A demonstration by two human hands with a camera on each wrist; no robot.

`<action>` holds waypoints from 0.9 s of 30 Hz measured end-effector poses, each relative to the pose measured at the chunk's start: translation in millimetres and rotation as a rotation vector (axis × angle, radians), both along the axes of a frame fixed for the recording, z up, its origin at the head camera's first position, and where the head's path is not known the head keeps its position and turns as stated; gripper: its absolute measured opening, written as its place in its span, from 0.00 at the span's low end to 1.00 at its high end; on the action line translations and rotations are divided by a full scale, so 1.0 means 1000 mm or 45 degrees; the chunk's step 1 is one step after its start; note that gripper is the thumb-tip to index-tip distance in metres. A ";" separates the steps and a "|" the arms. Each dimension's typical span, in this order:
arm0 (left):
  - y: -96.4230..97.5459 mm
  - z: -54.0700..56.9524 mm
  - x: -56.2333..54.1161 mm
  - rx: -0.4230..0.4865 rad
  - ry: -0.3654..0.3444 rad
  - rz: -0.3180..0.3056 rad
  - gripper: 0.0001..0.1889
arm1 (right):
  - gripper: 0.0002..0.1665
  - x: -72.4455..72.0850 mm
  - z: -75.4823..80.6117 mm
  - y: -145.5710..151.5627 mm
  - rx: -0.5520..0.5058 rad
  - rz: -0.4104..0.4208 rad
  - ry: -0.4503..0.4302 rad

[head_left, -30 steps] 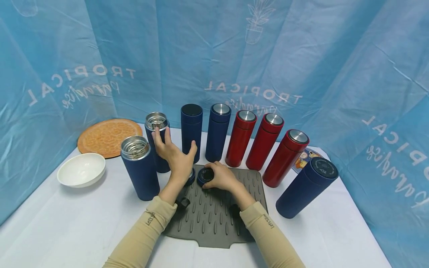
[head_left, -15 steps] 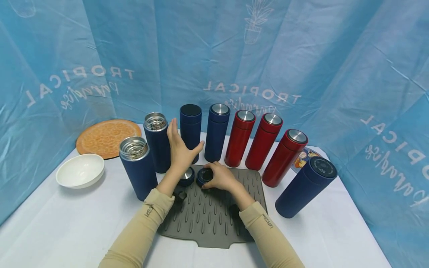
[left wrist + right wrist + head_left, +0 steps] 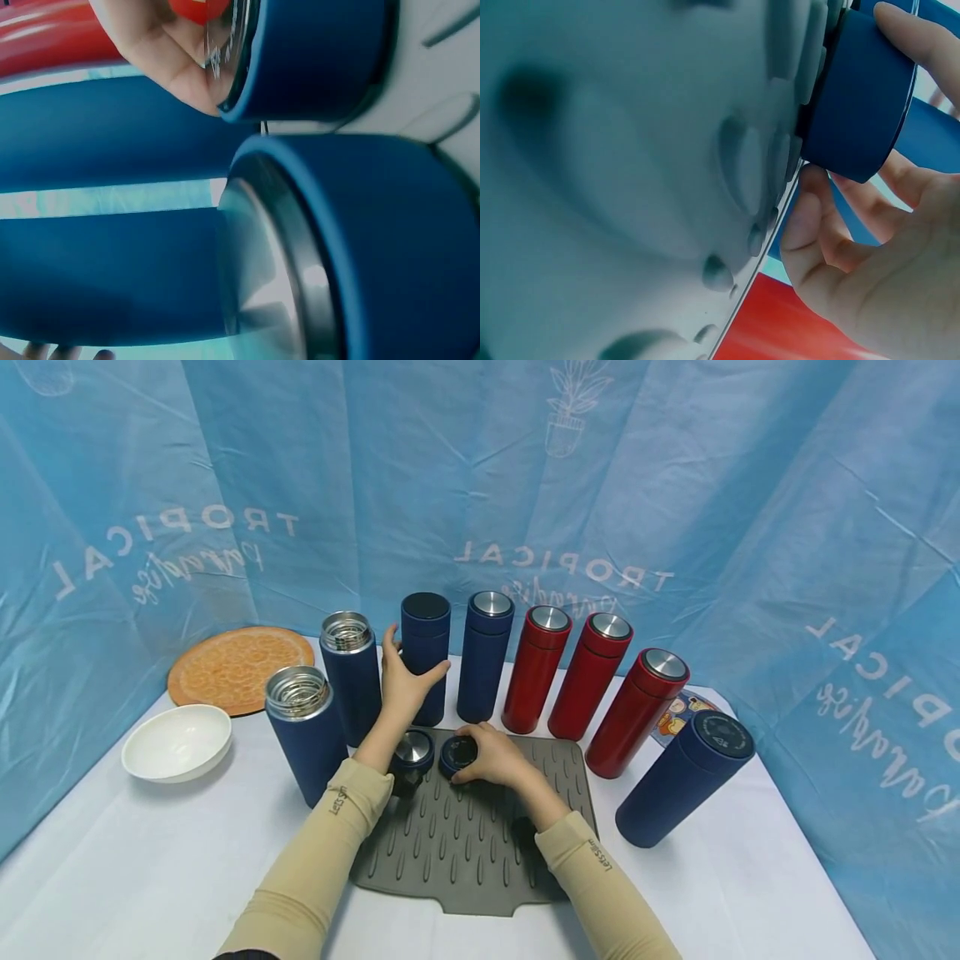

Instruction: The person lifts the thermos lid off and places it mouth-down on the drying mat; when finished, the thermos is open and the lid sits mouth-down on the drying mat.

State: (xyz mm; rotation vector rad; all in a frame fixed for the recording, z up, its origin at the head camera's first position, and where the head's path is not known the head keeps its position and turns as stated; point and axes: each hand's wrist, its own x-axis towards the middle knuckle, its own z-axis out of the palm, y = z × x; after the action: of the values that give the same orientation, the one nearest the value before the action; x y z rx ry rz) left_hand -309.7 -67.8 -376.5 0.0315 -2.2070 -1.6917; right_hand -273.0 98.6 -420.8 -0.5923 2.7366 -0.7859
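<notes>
My left hand (image 3: 403, 689) spreads around the front of a blue flask with a black top (image 3: 426, 627), fingers along its left side and thumb towards its right. Several of its fingertips show beside a flask at the lower left of the left wrist view. On the grey ridged mat (image 3: 465, 860), my right hand (image 3: 497, 756) pinches a blue flask lid with a dark top (image 3: 458, 752) between thumb and fingers; the lid (image 3: 862, 94) stands on the ridges in the right wrist view. Left of it sits a second blue lid (image 3: 413, 748) with a silver top.
Two lidless blue flasks (image 3: 303, 727) stand on the left, steel necks showing. A blue flask with a silver top (image 3: 486, 652), three red flasks (image 3: 536, 668) and another blue flask (image 3: 678, 785) stand to the right. A white bowl (image 3: 178, 743) and a round orange mat (image 3: 240, 668) lie far left.
My left hand has moved right, from in front of an open flask to the black-topped one, and the silver-topped lid has come into sight. The right hand stays on its lid.
</notes>
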 end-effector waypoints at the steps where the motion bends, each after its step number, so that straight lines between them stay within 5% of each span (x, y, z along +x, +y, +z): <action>1: -0.001 0.000 -0.001 -0.005 -0.023 -0.007 0.50 | 0.45 0.000 0.000 0.000 -0.008 0.000 -0.007; 12: -0.003 -0.003 -0.007 -0.048 -0.133 -0.048 0.49 | 0.46 -0.003 -0.004 0.009 -0.369 -0.083 -0.371; 27: -0.003 -0.005 -0.013 -0.093 -0.149 0.004 0.49 | 0.45 -0.007 -0.004 0.011 -0.414 -0.098 -0.440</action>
State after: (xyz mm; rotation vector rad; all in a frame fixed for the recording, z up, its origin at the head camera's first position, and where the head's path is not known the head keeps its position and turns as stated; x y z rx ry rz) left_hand -322.3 -70.6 -381.6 0.1177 -2.3505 -1.6453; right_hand -279.9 109.3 -424.4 -0.3676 2.3448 -1.2389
